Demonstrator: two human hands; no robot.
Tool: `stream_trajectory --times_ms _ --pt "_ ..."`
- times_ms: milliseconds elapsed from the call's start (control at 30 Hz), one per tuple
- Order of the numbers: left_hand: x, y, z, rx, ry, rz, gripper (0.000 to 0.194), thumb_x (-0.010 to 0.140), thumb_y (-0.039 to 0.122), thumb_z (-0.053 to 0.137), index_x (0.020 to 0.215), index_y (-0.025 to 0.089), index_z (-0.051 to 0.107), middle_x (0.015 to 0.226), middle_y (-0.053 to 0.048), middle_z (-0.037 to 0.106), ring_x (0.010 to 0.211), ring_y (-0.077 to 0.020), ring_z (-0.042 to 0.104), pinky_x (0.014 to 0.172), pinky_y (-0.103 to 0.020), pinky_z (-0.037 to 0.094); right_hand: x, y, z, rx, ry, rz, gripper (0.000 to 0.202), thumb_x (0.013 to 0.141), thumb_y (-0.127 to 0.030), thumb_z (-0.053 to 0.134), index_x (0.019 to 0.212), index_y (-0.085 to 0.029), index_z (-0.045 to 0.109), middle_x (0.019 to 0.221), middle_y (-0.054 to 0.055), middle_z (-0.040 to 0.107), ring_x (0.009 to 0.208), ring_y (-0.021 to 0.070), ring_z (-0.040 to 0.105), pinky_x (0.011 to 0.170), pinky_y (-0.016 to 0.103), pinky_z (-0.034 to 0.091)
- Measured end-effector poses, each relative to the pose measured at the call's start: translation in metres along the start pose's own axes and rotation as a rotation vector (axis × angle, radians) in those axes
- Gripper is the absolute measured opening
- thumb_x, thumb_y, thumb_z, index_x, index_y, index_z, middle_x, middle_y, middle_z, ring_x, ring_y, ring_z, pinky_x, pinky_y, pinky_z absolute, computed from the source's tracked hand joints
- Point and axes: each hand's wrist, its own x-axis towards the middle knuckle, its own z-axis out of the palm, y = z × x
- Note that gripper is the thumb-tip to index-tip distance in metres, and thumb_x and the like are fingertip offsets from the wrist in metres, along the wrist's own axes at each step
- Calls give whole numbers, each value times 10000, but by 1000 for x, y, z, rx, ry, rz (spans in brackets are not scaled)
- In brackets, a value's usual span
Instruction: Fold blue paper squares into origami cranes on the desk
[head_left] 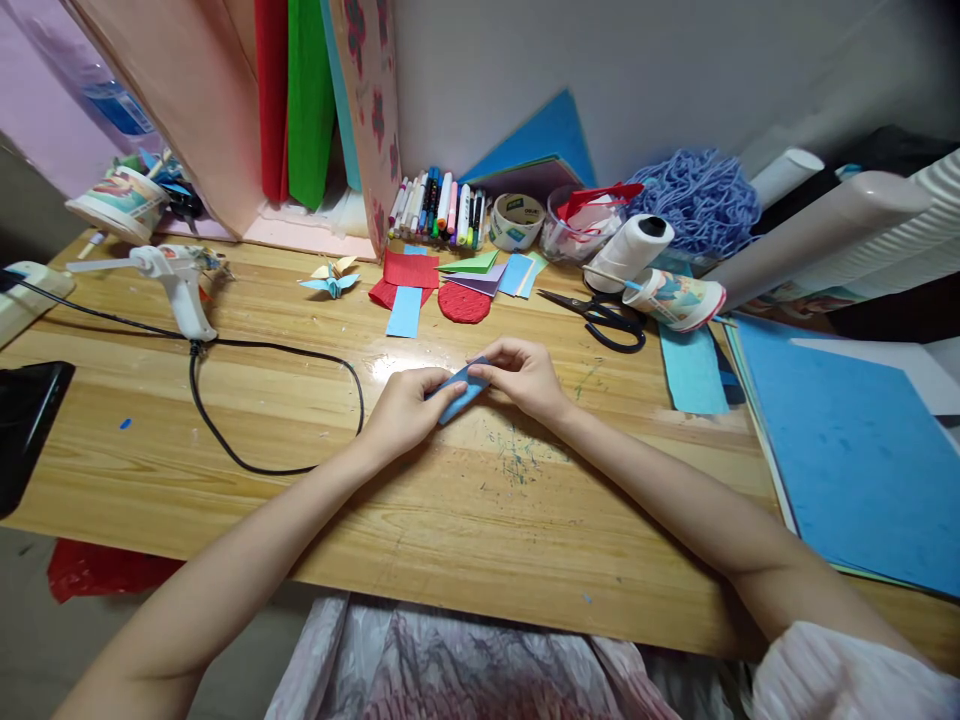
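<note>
A narrow strip of blue paper (463,392) is pinched between the two hands, slanting from the left hand (407,408) up to the right hand (527,380). The left thumb presses flat on its nearer end; the right thumb and curled forefinger close on its farther end. Neither hand is spread open; what the hidden fingers do underneath, I cannot tell. The strip sits over the middle of the counter (420,530), roughly midway between its front and back edges.

The counter is pale, glossy wood with lengthwise grain, scuffed with dark specks just right of the hands. Beyond the strip, towards the back edge, lie a round of crinkled red paper (463,302), smooth folded paper pieces (480,272) in green and purple, and a small folded-paper figure (331,277) with pointed tips. Black-handled scissors (604,318) lie right of these. Near the counter's left edge stands a white plastic glue gun (180,290), its black cord looping towards the left forearm. Large, flat blue sheets (862,450) are stacked at the right edge.
</note>
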Motion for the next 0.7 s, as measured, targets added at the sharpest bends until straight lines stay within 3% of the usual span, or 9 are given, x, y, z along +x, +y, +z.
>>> stream_trajectory --times_ms 367,567,700 --pt "-1 3 2 -28 29 -1 370 838 350 506 532 148 463 530 49 364 519 -77 322 509 -222 238 1 -1 -1 -100 11 -64 231 707 -396 701 715 -165 693 695 18 672 638 108 599 599 224 484" --pt "-2 3 3 -85 142 23 326 835 346 525 589 138 578 538 39 432 537 -80 376 518 -216 275 -1 0 -1 -97 -30 -32 272 768 -435 638 745 -167 595 616 -25 601 514 75 534 485 196 416" --pt "-1 4 3 -122 164 13 301 822 350 541 638 134 641 535 34 471 532 -82 401 507 -207 292 -5 -1 0 -166 -57 -54 342 785 -452 615 634 -167 500 546 -30 558 480 74 512 465 198 379"
